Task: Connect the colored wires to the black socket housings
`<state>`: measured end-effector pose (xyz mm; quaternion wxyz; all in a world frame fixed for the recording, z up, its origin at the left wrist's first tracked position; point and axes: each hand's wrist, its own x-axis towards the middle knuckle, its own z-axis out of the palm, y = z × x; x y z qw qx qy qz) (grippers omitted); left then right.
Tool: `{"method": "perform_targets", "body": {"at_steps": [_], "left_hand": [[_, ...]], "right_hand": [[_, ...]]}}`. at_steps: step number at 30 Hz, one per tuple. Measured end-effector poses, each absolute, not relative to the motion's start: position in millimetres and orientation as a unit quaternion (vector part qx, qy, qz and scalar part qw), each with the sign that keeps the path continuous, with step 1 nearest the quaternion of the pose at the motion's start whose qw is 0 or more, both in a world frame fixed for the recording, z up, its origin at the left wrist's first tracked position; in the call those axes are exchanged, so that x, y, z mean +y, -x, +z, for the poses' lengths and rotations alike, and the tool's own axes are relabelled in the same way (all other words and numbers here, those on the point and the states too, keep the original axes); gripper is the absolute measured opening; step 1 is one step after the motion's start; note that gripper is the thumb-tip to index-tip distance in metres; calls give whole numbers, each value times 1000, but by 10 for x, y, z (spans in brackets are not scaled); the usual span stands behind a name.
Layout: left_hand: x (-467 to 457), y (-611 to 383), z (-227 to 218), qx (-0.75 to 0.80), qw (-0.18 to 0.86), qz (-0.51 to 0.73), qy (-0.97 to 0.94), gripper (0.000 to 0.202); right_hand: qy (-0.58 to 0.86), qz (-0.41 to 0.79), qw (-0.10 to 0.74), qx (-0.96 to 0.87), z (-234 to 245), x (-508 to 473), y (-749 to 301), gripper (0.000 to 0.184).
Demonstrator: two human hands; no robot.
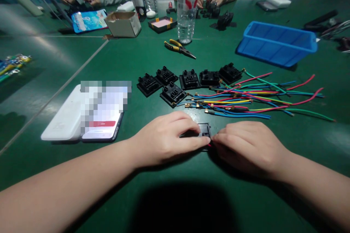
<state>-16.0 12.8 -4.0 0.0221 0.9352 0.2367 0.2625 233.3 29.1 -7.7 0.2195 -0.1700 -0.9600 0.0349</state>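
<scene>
I read the module (pixel 205 129) between both hands, directly under the left; long axis hidden. Left hand (pixel 171 134): partly curled, gripping module. Right hand (pixel 247 145): fingers curled at module's right edge; grip hidden, cannot tell. Bottle (pixel 187 12) beyond module: red-and-white print, illegible.

On the bench (pixel 306 134) there were seven black modules (pixel 189 81), six in one group and one apart, and many coloured wires (pixel 226 101), too crossed for exact counting. I counted also three plastic bottles (pixel 186 20), one blue bin (pixel 276 49), one cardboard box (pixel 124 26) and one pair of pliers (pixel 177 48). One phone with lit screen (pixel 101 134) was there.
</scene>
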Motion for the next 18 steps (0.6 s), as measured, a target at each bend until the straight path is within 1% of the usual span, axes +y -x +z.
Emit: {"method": "perform_targets", "body": {"at_steps": [9, 18], "left_hand": [[140, 154, -14, 254, 63, 261, -929, 23], [146, 166, -1, 266, 71, 260, -926, 24]], "right_hand": [[157, 5, 210, -965, -59, 304, -2337, 20], [158, -50, 254, -953, -46, 306, -2345, 20]]}}
